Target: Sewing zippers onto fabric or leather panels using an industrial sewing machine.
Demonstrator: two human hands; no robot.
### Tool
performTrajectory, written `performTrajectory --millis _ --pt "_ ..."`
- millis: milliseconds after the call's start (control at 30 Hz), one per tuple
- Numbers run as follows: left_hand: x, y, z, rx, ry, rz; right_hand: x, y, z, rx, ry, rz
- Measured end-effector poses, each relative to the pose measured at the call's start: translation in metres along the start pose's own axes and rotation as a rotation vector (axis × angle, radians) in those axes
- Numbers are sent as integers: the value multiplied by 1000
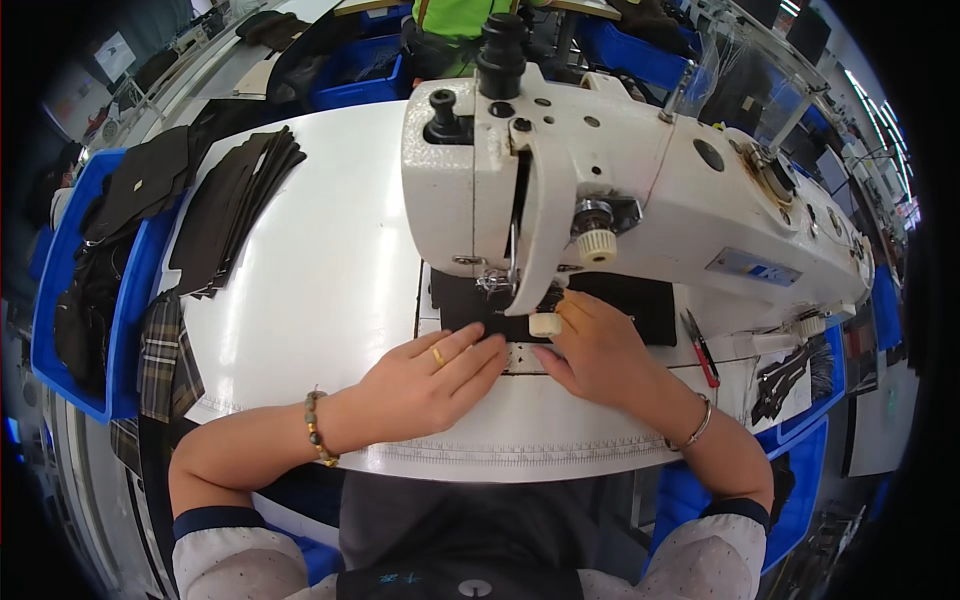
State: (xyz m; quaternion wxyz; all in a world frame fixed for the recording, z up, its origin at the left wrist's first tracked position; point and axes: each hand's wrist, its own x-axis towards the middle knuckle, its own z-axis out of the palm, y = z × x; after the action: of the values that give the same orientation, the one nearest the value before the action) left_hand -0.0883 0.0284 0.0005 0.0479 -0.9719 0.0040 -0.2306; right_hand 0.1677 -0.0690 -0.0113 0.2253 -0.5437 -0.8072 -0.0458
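Note:
A dark fabric piece [640, 305] lies under the needle and presser foot [492, 283] of the white sewing machine [650, 175]. My left hand [435, 380] rests at the fabric's near left edge with fingers stretched out, a gold ring on one. My right hand [600, 355] is just right of the needle area, fingers reaching onto the fabric, thumb apart; some fingertips are partly hidden by a cream knob [545, 323]. Red-handled snips [706, 365] lie right of my right hand.
A stack of dark cut pieces [225, 200] and plaid cloth [160, 365] lie at the left, beside a blue bin [50, 300] of dark cloth. Dark scraps [775, 385] sit at the right. A person in green [450, 20] is beyond the table, among more blue bins.

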Motion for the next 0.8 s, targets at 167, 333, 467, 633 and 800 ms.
performTrajectory --millis 167,333,467,633,800 --pt "-58 -7 -23 -72 -60 -42 22 -1 4 20 -121 -76" --pt "-42 -41 -14 -159 -167 -376 26 -6 4 48 -114 -88" --pt "-23 -74 -2 -218 -271 -298 29 -12 -1 -120 -367 3" --pt "-13 -98 22 -218 -250 -224 34 -8 6 9 -130 -61" --pt "-4 -96 15 -117 -437 -249 31 -12 6 4 -61 -43"
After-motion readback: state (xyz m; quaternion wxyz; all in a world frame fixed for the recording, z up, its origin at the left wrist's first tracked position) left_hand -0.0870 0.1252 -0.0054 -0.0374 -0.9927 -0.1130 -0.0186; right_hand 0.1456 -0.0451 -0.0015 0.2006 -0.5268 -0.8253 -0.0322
